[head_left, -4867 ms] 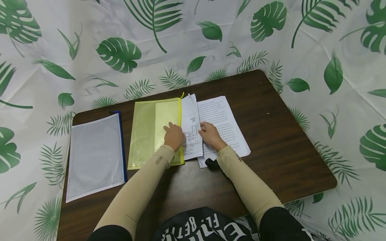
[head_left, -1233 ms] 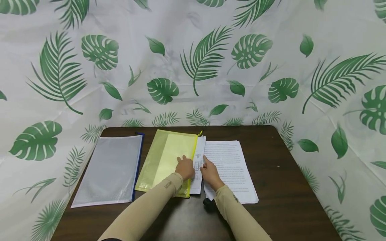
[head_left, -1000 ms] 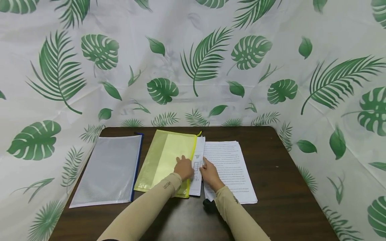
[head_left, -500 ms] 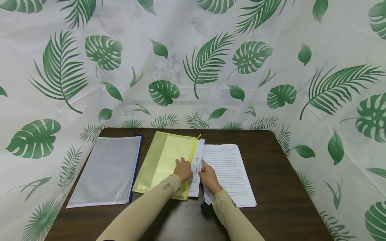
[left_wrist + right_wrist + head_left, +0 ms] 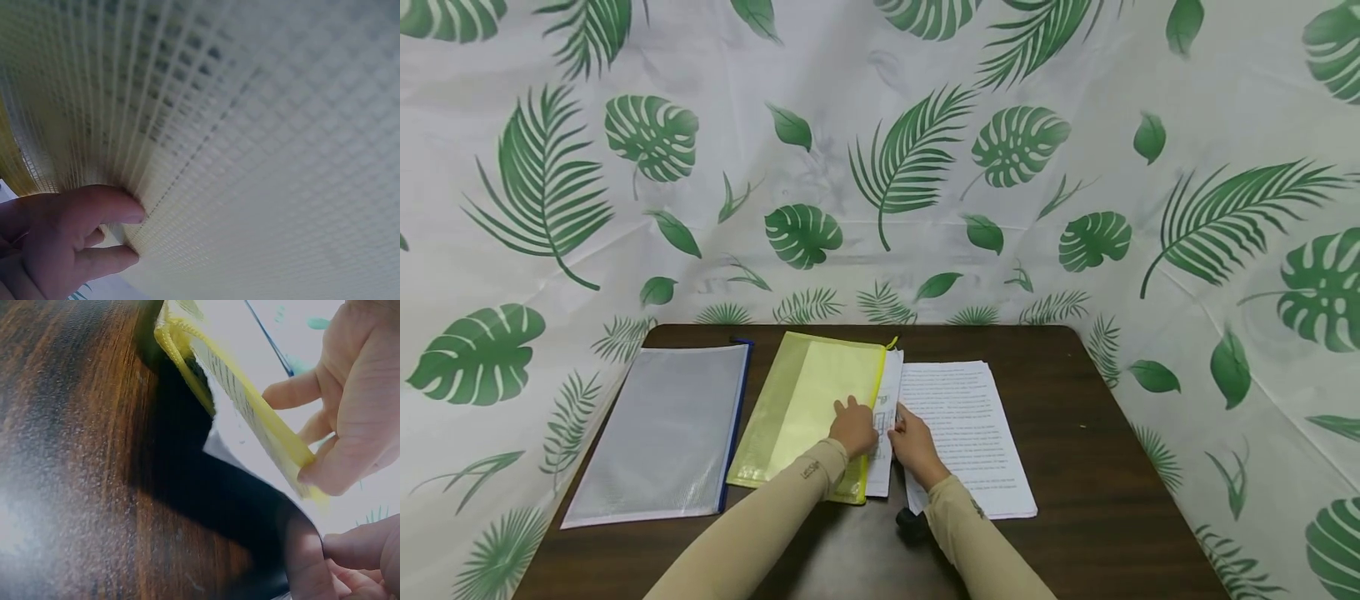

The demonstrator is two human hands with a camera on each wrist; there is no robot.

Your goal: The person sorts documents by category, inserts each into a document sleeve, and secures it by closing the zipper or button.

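Clear pouch (image 5: 658, 433) lies far left, untouched. Yellow pouch (image 5: 808, 408) sits mid-tabletop; my left hand (image 5: 853, 427) pinches its zip edge up so the mouth gapes. Sheet (image 5: 886, 425) is half inside; my right hand (image 5: 912, 437) pinches it, feeding it in. Paper stack (image 5: 973, 433) lies just right. Dark wood tabletop (image 5: 1112, 467), leaf-print sheeting (image 5: 880, 150) all round.

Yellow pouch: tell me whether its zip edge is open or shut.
Open. The left hand lifts the yellow pouch's zip edge, and a sheet pushed by the right hand sits partway inside.
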